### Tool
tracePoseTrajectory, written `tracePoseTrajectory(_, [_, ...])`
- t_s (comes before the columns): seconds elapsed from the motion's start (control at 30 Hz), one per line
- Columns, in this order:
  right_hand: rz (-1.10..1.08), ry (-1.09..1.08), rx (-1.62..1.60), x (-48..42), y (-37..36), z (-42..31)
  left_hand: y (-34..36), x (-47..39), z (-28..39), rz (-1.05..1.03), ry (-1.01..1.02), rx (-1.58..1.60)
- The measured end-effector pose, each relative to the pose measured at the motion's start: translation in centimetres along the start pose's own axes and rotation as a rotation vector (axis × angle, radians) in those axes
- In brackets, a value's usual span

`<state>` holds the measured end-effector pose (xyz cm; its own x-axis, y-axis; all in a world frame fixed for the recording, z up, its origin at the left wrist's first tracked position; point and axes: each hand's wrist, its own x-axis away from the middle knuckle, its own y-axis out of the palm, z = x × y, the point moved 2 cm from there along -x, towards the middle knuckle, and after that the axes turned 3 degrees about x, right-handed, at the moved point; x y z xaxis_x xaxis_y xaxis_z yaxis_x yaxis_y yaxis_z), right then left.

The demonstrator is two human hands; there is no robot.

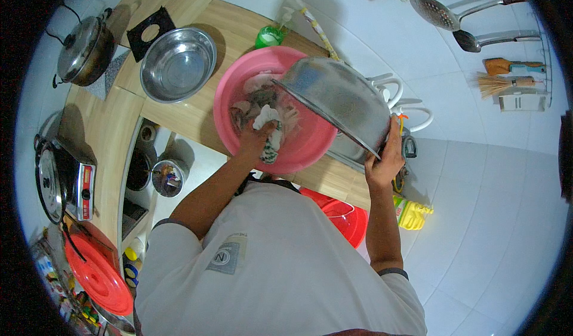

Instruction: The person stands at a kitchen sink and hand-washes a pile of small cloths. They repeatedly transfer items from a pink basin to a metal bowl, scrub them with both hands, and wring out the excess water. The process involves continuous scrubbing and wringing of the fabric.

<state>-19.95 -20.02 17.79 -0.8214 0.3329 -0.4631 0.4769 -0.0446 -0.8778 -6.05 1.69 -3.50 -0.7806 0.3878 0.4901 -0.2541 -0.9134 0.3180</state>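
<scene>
My left hand (257, 140) grips a bunched white cloth with a dark green pattern (270, 132) over a pink plastic basin (233, 74). More crumpled cloths (259, 89) lie in the basin, seemingly in water. At the right, my right hand (386, 159) holds the rim of a large stainless steel bowl (340, 92). That bowl is tilted on its side, its outer wall facing up and its far rim above the basin. The bowl's inside is mostly hidden. Part of a metal sink (347, 147) shows beneath it.
A second steel bowl (179, 67) stands left on the wooden counter (174, 116). Behind the basin is a green pump bottle (269, 36). A lidded pot (85, 51) and a portable gas stove (85, 190) sit farther left. Skimmer (434, 13) and brushes hang right; a red bucket (344, 219) stands below.
</scene>
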Motion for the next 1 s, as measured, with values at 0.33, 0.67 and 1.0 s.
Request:
tracePoseTrajectory(0.33, [0.163,0.654,-0.648,8.6,3.1,11.5,1.3,0.0,-0.9,-0.025,-0.121,0.204])
tracePoseTrajectory(0.67, [0.115,1.688,-1.184,24.3,2.4,13.7,3.4,-0.2,-1.5,-0.008,-0.274,0.223])
tracePoseTrajectory(1.0, [0.35,2.144,-1.19,38.1,7.9,21.6,9.0,-0.1,0.0,-0.102,-0.158,0.15])
